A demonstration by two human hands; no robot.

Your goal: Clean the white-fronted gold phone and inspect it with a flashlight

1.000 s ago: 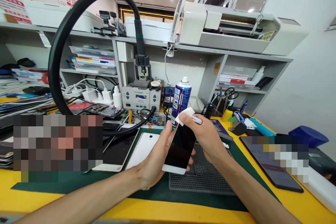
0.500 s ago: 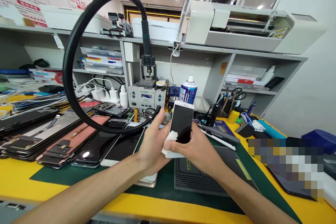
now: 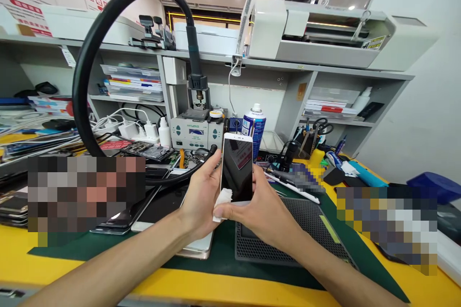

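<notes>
A white-framed smartphone (image 3: pixel 237 168) with a dark, reflective screen is held upright above the bench, its screen facing me. My left hand (image 3: pixel 201 201) supports it along the left edge and from behind, thumb pointing up and fingers mostly hidden. My right hand (image 3: pixel 261 201) wraps the lower right side. Its thumb presses a crumpled white tissue (image 3: pixel 224 197) against the phone's lower left corner. Below the hands lie a dark perforated mat (image 3: pixel 288 242) and a white-edged phone (image 3: pixel 198 245), partly covered by my left hand and forearm.
A thick black hose (image 3: pixel 81 67) arches on the left to a handpiece above a grey hot-air station (image 3: pixel 196 133). Behind the phone stands a blue spray can (image 3: pixel 257 129). Several phones and screens lie left. Scissors (image 3: pixel 322 126) and tools stand right, near a white pen-like tool (image 3: pixel 298 189).
Phone and both hands have shifted slightly left in view, along with the whole scene. The phone has tilted, and a reddish reflection now shows on its screen. The tissue stays under my right thumb.
</notes>
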